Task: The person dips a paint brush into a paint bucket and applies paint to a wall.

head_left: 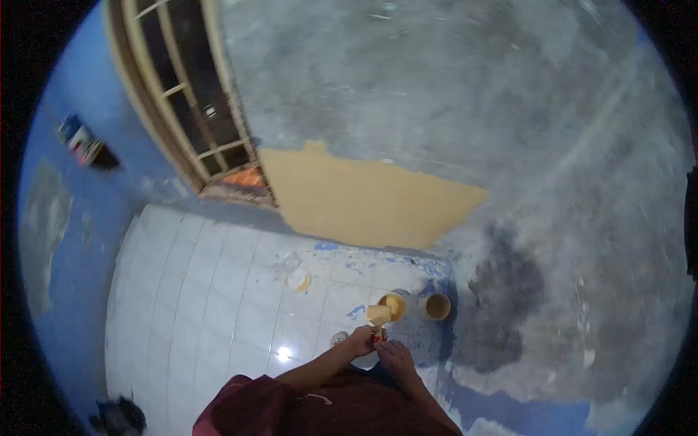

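Just in front of my body, my left hand and my right hand come together at the red handle of a putty knife. Fingers of both hands are closed at that handle; how each grips it is too small to tell. The wide blade points away from me and looks coated in yellowish paste. Partly behind the blade, a round tub with yellow paste stands on the floor. Right of it is a second round bucket with a brownish inside. A small round object lies beside my left hand.
A yellow-coated patch covers the lower grey wall, beside a barred window. A lid-like disc and blue flakes lie on the white tiles. An item is on the blue wall; a dark heap lies lower left.
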`<state>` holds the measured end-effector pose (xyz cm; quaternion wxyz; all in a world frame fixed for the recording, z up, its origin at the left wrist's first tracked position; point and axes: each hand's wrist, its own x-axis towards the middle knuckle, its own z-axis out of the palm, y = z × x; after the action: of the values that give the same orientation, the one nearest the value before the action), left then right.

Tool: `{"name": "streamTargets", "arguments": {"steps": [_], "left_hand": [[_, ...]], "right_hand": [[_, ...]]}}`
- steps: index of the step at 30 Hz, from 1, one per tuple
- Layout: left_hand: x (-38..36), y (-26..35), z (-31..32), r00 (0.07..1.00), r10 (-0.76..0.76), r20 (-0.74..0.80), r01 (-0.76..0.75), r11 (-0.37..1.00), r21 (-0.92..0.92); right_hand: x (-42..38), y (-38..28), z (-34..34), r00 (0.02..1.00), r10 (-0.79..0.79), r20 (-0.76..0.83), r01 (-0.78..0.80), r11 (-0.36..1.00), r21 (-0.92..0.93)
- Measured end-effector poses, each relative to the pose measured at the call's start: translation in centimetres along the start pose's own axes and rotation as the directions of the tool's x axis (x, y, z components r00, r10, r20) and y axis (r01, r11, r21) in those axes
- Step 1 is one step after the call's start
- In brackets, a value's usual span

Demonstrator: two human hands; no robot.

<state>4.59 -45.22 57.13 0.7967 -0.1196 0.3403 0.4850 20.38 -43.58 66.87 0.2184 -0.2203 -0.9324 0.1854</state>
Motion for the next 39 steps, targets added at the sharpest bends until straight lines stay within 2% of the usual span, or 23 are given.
{"name": "streamTargets", "arguments": {"steps": [1,3,4,6,7,9,13,15,16,17,18,19,20,21,23,25,27,29,33,35,36,37,39], "left_hand": [[0.2,0.0,0.2,0.999,-0.045,0.011,0.044,0.998,0.043],[0.3,0.0,0.7,0.994,-0.051,0.093,0.029,0.974,0.226],[0.1,-0.1,1.3,0.992,-0.077,0.098,0.05,0.965,0.256],[-0.3,-0.4,2.8,0.981,-0.119,0.153,0.083,0.971,0.225],[0.6,-0.7,3.0,0.979,-0.122,0.161,0.081,0.968,0.239],[2.6,-1.8,2.4,0.997,0.075,0.017,-0.077,0.956,0.284],[0.8,-0.7,4.7,0.981,0.191,-0.012,-0.178,0.931,0.319],[0.0,0.8,6.4,0.955,0.269,-0.124,-0.145,0.789,0.596],[-0.2,1.0,7.0,0.938,0.311,-0.152,-0.145,0.751,0.645],[0.3,0.9,6.5,0.935,0.317,-0.16,-0.148,0.756,0.637],[1.0,1.1,6.1,0.92,0.369,-0.131,-0.202,0.734,0.648],[1.6,1.3,5.8,0.901,0.421,-0.101,-0.256,0.708,0.658],[2.0,1.3,5.6,0.875,0.478,-0.08,-0.265,0.609,0.747],[2.3,1.2,5.3,0.868,0.489,-0.087,-0.27,0.611,0.744],[2.9,1.1,4.8,0.674,0.72,0.164,-0.32,0.084,0.944],[0.9,0.7,6.7,0.643,0.755,0.13,-0.267,0.061,0.962],[-0.4,0.5,8.0,0.615,0.782,0.099,-0.209,0.041,0.977],[-1.0,0.4,7.7,0.631,0.775,0.031,-0.122,0.06,0.991],[-1.5,1.2,7.3,0.593,0.804,0.038,-0.1,0.027,0.995],[-1.8,1.3,7.9,0.474,0.872,0.12,-0.205,-0.023,0.978],[-0.7,1.1,6.4,0.529,0.849,0.006,-0.274,0.164,0.947],[-1.1,0.7,7.3,0.523,0.852,-0.005,-0.274,0.174,0.946],[-2.0,0.5,8.7,0.571,0.805,-0.161,-0.331,0.405,0.852]], "right_hand": [[-0.7,-0.3,0.2,0.998,0.05,-0.03,-0.051,0.998,-0.023],[-1.8,-0.5,0.8,0.997,0.054,-0.054,-0.055,0.998,-0.018],[-2.2,-0.5,0.7,0.994,0.081,-0.078,-0.083,0.996,-0.031],[-2.6,0.1,0.0,0.982,0.119,0.145,-0.114,0.993,-0.041],[-2.2,0.3,-0.6,0.984,0.123,0.132,-0.117,0.992,-0.051],[-1.9,0.6,-1.8,0.985,0.053,0.164,-0.044,0.997,-0.058],[-2.4,1.7,-2.0,0.995,0.057,0.084,-0.062,0.997,0.05],[-2.6,2.0,-3.4,0.977,0.202,0.073,-0.205,0.978,0.034],[-3.1,2.6,-3.5,0.977,0.195,0.081,-0.199,0.979,0.039],[-3.6,3.7,-3.7,0.971,0.24,0.003,-0.239,0.969,0.058],[-4.0,4.7,-3.9,0.957,0.28,-0.077,-0.274,0.958,0.08],[-4.4,5.4,-4.4,0.961,0.266,-0.072,-0.26,0.962,0.083],[-4.9,5.7,-5.0,0.927,0.369,-0.065,-0.364,0.929,0.071],[-5.6,6.1,-5.4,0.882,0.467,-0.058,-0.464,0.884,0.058],[-7.4,6.7,-5.6,0.86,0.499,-0.103,-0.495,0.867,0.066],[-8.9,7.9,-5.9,0.832,0.535,-0.148,-0.53,0.845,0.076],[-10.5,9.2,-6.3,0.798,0.601,-0.052,-0.599,0.799,0.05],[-11.9,11.8,-5.5,0.822,0.569,-0.033,-0.566,0.821,0.071],[-11.1,14.9,-7.0,0.831,0.553,0.057,-0.555,0.831,0.026],[-10.0,16.8,-7.7,0.854,0.52,-0.011,-0.52,0.854,0.005],[-9.0,17.3,-8.2,0.861,0.506,-0.057,-0.505,0.862,0.033],[-8.1,18.1,-8.7,0.865,0.499,-0.046,-0.498,0.867,0.031],[-6.0,19.6,-9.2,0.887,0.458,-0.05,-0.44,0.875,0.203]]}}
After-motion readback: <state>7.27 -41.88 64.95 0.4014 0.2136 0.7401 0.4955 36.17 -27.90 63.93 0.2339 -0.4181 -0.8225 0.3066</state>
